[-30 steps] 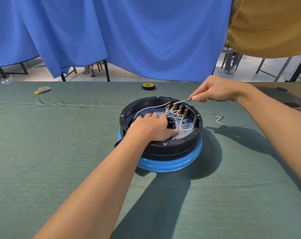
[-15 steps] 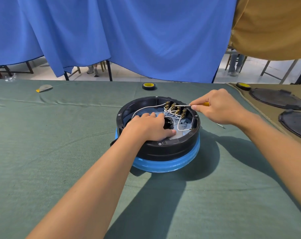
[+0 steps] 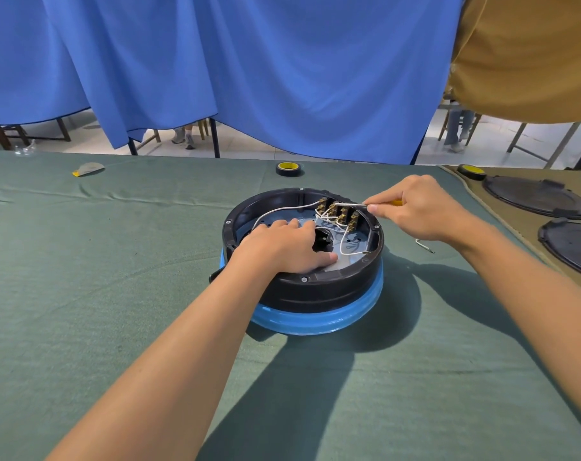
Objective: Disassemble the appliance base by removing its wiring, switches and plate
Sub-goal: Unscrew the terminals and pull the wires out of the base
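My right hand (image 3: 418, 211) has come in from the far right since a second ago and now sits close over the rim of the round black plastic appliance base with the blue ring (image 3: 315, 289), which stands upside down in the middle of the green cloth (image 3: 116, 261). That hand is curled round a slim metal-shafted screwdriver with a yellow handle (image 3: 352, 204), thumb and forefinger pinching the shaft. The tip reaches the row of brass terminals (image 3: 340, 215) at the far right inside the base. Thin white wires (image 3: 282, 210) loop from those terminals, one running along the far wall to the left, another curling toward the near right rim. My left hand (image 3: 282, 247) lies palm down inside the base, fingers fairly straight and gripping nothing, pressing on the pale grey plate (image 3: 350, 244) next to the dark central hole. Just right of the base, a short loose wire (image 3: 425, 246) lies on the cloth, partly behind my wrist. Farther back there's a black tape roll with a yellow core (image 3: 288, 168), two flat black lids (image 3: 535, 201) off to the right, and a blue curtain (image 3: 249, 61) behind it all.
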Motion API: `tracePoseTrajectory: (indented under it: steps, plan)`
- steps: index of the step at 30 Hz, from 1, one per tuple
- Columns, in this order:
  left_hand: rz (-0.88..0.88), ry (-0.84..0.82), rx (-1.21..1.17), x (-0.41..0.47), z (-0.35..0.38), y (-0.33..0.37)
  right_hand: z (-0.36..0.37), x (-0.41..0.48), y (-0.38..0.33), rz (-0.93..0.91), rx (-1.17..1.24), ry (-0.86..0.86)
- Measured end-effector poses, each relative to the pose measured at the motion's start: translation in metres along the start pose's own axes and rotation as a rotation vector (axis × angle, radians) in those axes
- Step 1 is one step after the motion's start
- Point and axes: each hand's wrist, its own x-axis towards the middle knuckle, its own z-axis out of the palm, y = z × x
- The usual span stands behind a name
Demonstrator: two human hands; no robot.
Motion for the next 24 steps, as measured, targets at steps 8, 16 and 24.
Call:
tracePoseTrajectory:
  steps: [8,16,24]
  plan:
    - [-0.003,0.003,-0.005,0.000,0.000,-0.001,0.008,0.001,-0.006,0.007,0.006,0.046]
    - [0.007,0.011,-0.015,0.001,0.001,-0.002,0.033,-0.035,0.018,0.166,0.117,0.458]
    - [-0.002,-0.010,-0.058,0.000,-0.003,0.000,0.050,-0.051,0.037,0.333,0.242,0.617]
